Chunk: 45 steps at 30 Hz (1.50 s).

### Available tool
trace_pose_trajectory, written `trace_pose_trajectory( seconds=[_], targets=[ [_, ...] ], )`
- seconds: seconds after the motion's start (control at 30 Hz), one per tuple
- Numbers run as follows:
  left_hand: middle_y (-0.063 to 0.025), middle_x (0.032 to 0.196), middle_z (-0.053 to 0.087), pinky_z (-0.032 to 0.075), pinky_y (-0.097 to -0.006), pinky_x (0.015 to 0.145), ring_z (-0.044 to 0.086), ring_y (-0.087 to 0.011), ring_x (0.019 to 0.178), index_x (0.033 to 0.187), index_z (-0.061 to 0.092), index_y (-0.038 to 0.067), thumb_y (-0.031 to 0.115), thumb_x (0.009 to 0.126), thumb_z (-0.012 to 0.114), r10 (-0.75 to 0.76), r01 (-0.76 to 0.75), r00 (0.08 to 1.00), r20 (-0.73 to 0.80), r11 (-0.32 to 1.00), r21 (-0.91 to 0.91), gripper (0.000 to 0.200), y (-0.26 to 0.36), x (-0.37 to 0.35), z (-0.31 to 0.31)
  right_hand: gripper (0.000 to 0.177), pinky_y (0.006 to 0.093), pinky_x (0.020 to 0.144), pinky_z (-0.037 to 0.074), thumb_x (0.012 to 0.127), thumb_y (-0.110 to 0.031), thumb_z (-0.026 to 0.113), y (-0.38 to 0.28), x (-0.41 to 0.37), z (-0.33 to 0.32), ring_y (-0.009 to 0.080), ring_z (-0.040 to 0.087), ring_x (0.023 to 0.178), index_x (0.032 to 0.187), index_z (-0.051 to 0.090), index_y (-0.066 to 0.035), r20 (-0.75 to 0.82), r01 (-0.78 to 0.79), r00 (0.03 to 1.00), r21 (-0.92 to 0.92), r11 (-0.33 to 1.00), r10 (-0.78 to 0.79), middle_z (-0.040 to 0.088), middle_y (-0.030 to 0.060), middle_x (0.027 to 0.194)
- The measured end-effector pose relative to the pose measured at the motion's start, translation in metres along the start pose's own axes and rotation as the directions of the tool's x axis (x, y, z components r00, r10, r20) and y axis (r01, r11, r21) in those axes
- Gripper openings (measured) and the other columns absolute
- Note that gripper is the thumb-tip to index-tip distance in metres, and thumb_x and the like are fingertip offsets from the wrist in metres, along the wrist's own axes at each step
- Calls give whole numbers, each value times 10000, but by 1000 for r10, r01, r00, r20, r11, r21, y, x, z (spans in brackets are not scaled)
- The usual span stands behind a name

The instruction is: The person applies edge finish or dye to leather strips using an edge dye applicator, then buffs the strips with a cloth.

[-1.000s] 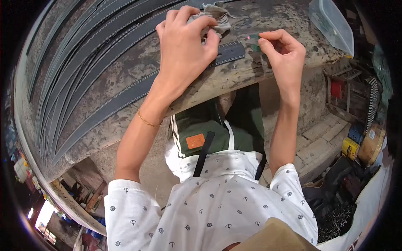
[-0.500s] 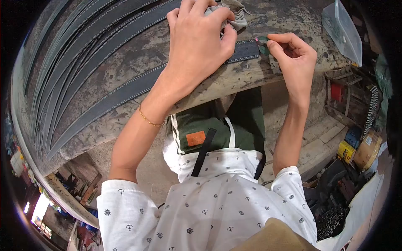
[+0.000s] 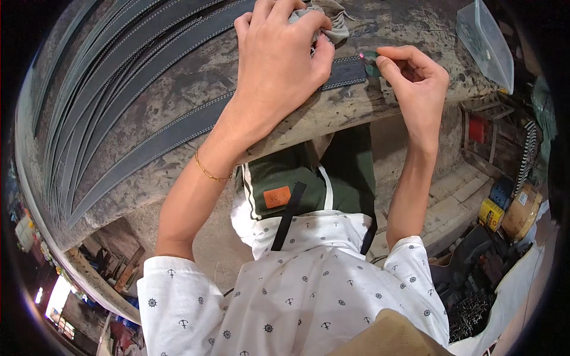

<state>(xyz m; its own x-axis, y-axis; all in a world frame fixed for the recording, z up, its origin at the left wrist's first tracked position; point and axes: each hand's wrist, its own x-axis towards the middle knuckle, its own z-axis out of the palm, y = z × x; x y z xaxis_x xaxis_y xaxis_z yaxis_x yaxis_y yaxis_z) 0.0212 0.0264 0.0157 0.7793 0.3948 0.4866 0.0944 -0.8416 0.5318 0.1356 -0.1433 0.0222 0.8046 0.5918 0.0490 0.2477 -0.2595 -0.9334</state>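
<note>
My left hand [image 3: 279, 56] presses down on the near end of a dark stitched leather belt [image 3: 178, 127] on the worn workbench [image 3: 196, 77], with a grey rag [image 3: 329, 18] bunched under its fingers. My right hand [image 3: 415, 77] pinches a small green piece [image 3: 371, 59] at the belt's cut end, where a tiny pink spot shows. What the green piece is cannot be made out.
Several more dark belts [image 3: 101, 65] lie in parallel rows across the bench to the left. A clear plastic box [image 3: 484, 41] stands at the bench's right end. Boxes, a yellow container [image 3: 493, 210] and clutter fill the floor at the right.
Over the second my view shifted and both hands closed in on the belt end; the right hand's pinch now sits at the belt tip. Since half a second ago, hardly anything moved.
</note>
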Motion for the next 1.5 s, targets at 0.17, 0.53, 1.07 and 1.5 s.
trace_pose_trajectory(
  seconds=[0.17,0.53,1.07,1.5],
  targets=[
    [-117,968,591,395,-431,847,548,-308,987,897,684,75,97,752,686,3,-3,1000,8,1000,10,147,-1,0,0,123,174,554,344,840,-26,709,-3,0,0,-12,455,628,944,757,19,-12,-6,1000,16,1000,7,570,-82,692],
    [-107,989,593,396,-421,828,548,-307,981,902,688,72,76,750,676,4,-4,1000,0,1000,9,152,-1,0,1,117,173,552,349,850,-23,710,3,1,0,-11,466,636,949,760,14,9,51,999,-15,999,-51,582,-74,699],
    [-102,1108,624,448,-427,917,563,-307,1090,1073,708,80,173,865,697,336,-321,916,219,942,-100,228,3,-4,10,129,231,526,391,925,-29,690,17,-2,-8,59,545,657,1047,703,9,-361,180,930,596,783,62,652,25,851],
    [-114,1005,599,438,-440,881,551,-301,984,999,653,46,189,853,659,249,-267,946,207,961,65,204,8,-1,9,174,281,582,553,933,-16,679,21,0,-15,135,651,741,1098,681,40,-246,144,969,652,744,28,692,97,936]
  ],
)
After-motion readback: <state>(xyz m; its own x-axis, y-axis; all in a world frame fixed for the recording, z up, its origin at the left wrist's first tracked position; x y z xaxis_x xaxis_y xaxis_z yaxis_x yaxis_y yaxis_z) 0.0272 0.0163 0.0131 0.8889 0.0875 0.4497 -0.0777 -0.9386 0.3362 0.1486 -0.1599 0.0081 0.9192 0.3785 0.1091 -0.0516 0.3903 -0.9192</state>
